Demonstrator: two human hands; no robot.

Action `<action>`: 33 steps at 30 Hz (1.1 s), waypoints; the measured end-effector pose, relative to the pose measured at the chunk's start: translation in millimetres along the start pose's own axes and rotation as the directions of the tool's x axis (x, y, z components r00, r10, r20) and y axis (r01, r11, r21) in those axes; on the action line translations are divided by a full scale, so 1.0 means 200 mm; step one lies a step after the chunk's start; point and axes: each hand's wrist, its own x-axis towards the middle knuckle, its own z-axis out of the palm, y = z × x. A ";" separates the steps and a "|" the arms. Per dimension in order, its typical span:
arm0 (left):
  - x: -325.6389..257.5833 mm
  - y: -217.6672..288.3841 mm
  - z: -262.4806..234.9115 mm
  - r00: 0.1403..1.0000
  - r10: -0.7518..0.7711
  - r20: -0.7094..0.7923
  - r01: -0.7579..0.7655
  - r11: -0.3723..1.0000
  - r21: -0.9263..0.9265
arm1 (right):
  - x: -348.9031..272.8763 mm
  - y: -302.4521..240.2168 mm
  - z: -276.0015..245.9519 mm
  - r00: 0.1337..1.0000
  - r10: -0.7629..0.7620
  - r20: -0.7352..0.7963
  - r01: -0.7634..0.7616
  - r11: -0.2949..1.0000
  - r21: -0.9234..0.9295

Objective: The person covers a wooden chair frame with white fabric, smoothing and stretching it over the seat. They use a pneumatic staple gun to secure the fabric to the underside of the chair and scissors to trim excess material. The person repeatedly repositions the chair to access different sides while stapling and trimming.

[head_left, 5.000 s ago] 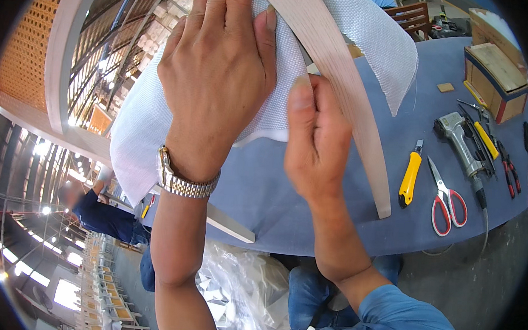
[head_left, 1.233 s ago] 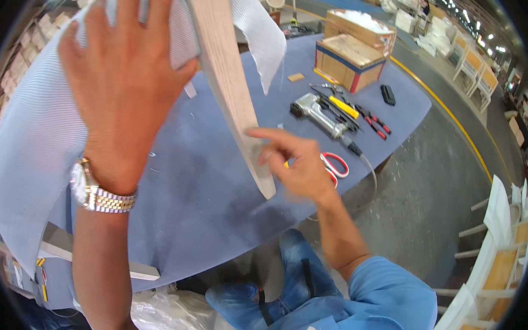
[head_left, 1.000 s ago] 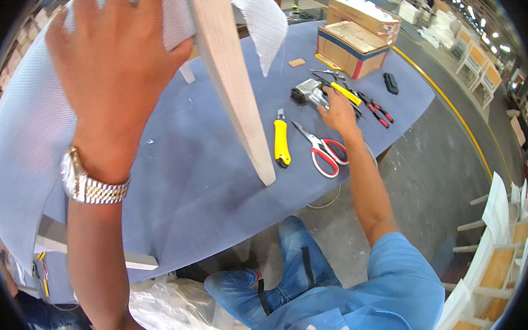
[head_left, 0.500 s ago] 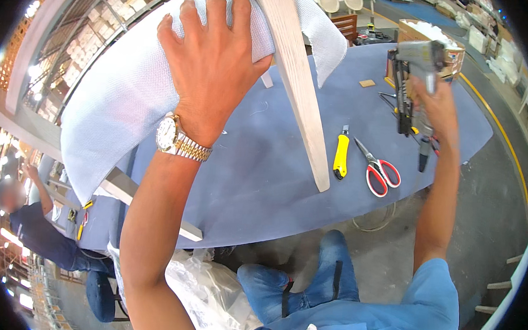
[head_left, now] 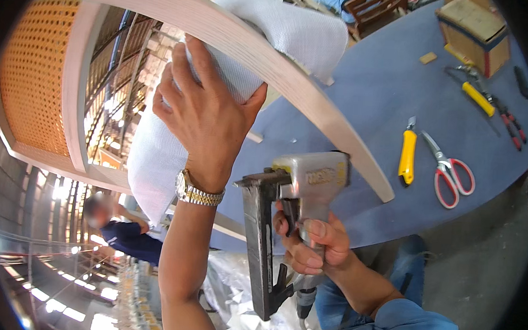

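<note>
A wooden chair with a pale leg (head_left: 344, 124) and a woven cane panel (head_left: 39, 75) lies tipped over the table, white mesh fabric (head_left: 150, 165) draped about its seat. My left hand (head_left: 213, 117) grips the fabric-covered seat edge, fingers over the far side and thumb near the leg. In my right hand (head_left: 322, 246) is a pneumatic staple gun (head_left: 323, 174), grasped by its handle, with a hose fitting below. The gun is upright in front of the leg, to the right of my left forearm. Its nose points left, and I cannot tell whether it touches the chair.
On the blue-grey covered table (head_left: 363, 212) lie a yellow utility knife (head_left: 407, 157), red-handled scissors (head_left: 451, 178) and several hand tools (head_left: 479, 98). A box (head_left: 474, 32) stands at the far right. Another person (head_left: 126, 229) is at the left. Plastic wrapping (head_left: 234, 283) hangs below the table edge.
My right hand has brought the staple gun from the far right of the table to the middle, close to the chair. The chair has tilted, showing its cane panel; my left hand stays on the seat.
</note>
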 end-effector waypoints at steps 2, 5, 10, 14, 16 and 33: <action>0.00 0.01 0.01 1.000 0.013 -0.012 -0.013 1.000 -0.004 | 0.07 0.06 -0.09 0.998 -0.017 0.056 0.006 0.982 0.190; 0.03 0.08 0.00 0.999 -0.033 0.033 0.032 0.999 0.004 | 0.15 0.07 -0.22 0.988 -0.081 0.129 0.014 0.892 0.451; -0.03 0.04 0.00 0.998 0.002 0.060 -0.010 0.990 0.138 | 0.30 0.06 -0.19 0.972 -0.190 0.135 0.064 0.773 0.631; -0.01 0.06 -0.01 0.999 -0.016 0.030 0.012 0.992 0.126 | 0.37 0.04 -0.15 0.958 -0.239 0.160 0.082 0.761 0.643; -0.02 0.06 -0.01 0.999 -0.032 0.037 0.027 0.993 0.114 | 0.42 0.05 -0.17 0.935 -0.249 0.253 0.028 0.763 0.646; -0.02 0.03 0.04 0.998 -0.064 -0.025 0.065 0.997 0.048 | 0.44 -0.05 -0.10 0.964 -0.155 0.217 -0.027 0.753 0.658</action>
